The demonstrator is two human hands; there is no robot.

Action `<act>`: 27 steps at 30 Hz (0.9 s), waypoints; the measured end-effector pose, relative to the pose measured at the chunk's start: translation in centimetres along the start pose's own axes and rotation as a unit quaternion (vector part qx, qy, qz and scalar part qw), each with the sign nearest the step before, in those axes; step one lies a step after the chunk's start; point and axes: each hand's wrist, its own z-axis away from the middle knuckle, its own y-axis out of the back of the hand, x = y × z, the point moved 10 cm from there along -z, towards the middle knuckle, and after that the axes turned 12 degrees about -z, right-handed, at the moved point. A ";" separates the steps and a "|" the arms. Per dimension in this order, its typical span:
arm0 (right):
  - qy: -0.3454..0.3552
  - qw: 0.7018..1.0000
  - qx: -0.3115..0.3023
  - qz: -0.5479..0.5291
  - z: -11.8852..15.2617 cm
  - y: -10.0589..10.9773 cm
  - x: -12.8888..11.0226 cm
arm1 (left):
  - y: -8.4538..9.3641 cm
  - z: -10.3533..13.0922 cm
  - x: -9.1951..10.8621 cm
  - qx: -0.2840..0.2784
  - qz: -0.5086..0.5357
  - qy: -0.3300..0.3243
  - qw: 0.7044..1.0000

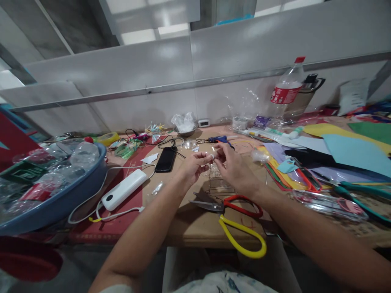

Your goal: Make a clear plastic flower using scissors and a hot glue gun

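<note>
Over the brown cardboard, my left hand and my right hand meet with their fingertips close together. Both are closed in a pinch around something small and pale, too small to make out. Below them lie open scissors with one red and one yellow handle; the yellow one sticks out past the table's front edge. Behind my right hand is a blue tool. A black phone lies left of my left hand, and a small clear plastic piece rests nearer to me.
At the left stands a blue basin of plastic bottles, beside a white power bank with cables. Coloured sheets, green-handled scissors and a large clear bottle are at the right. A wall panel borders the back.
</note>
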 end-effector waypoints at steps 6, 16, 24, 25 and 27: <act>-0.046 0.990 -0.112 0.067 4.1 0.9 -2.4 | 2.3 -0.3 0.7 0.078 -0.013 -0.022 0.997; 0.044 0.921 -0.272 0.277 14.8 -2.4 -0.4 | 5.9 -0.1 3.2 0.181 -0.011 -0.092 0.979; 0.021 0.941 -0.271 0.200 12.7 -2.0 -1.1 | 8.6 -0.6 3.7 0.209 -0.011 -0.100 0.973; 0.008 0.946 -0.266 0.185 12.6 -1.9 -1.1 | 8.8 -0.7 3.7 0.210 -0.011 -0.100 0.973; -0.016 0.953 -0.263 0.151 12.4 -1.8 -1.0 | 9.2 -0.9 3.8 0.212 -0.010 -0.100 0.972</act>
